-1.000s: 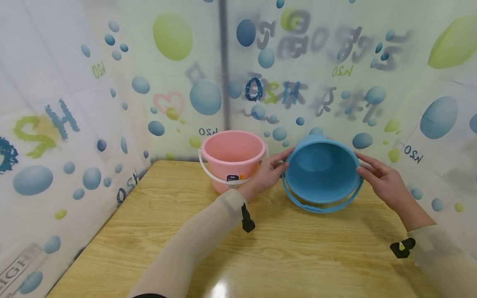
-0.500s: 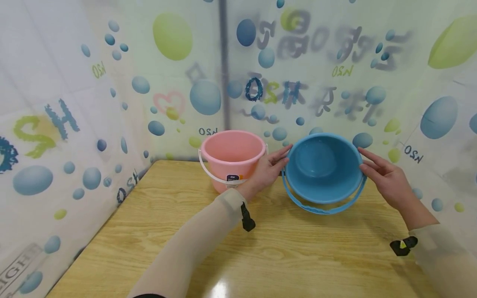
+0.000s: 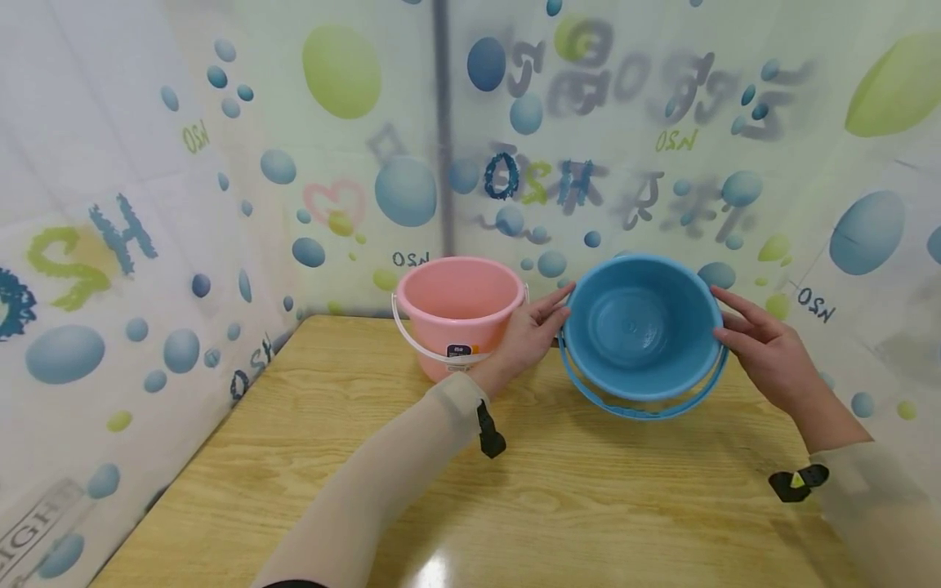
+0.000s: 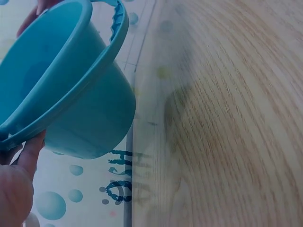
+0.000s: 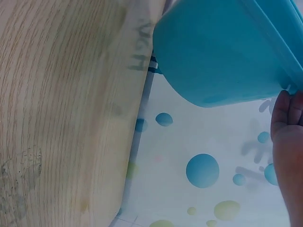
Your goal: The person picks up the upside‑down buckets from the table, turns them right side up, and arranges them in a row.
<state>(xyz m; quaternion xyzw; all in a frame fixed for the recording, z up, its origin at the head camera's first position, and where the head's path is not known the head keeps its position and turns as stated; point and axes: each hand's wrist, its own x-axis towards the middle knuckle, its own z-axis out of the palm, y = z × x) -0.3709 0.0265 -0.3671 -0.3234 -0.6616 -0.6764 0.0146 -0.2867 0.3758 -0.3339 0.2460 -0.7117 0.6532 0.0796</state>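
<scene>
Both hands hold a blue plastic bucket (image 3: 635, 322) by opposite sides of its rim. In the head view its mouth faces the camera, showing the inside and round bottom. The bucket's blue handle (image 3: 641, 413) hangs below the rim. My left hand (image 3: 524, 336) pinches the left side, thumb in front at the edge. On the right side, my right hand (image 3: 768, 353) grips the rim with thumb and fingers. The left wrist view shows the bucket's outer wall (image 4: 97, 106) tilted, and the right wrist view shows its underside end (image 5: 189, 61) near the table edge.
Left of the blue bucket, a pink bucket (image 3: 459, 292) with a white handle (image 3: 412, 339) and a dark label stands upright on the wooden table (image 3: 559, 506). Behind the table hangs a white curtain (image 3: 412, 73) printed with blue and green dots.
The blue bucket has tipped further, its mouth turning up toward the camera so more of its bottom shows. Its rim has risen and shifted slightly right, and the right hand has moved along with it.
</scene>
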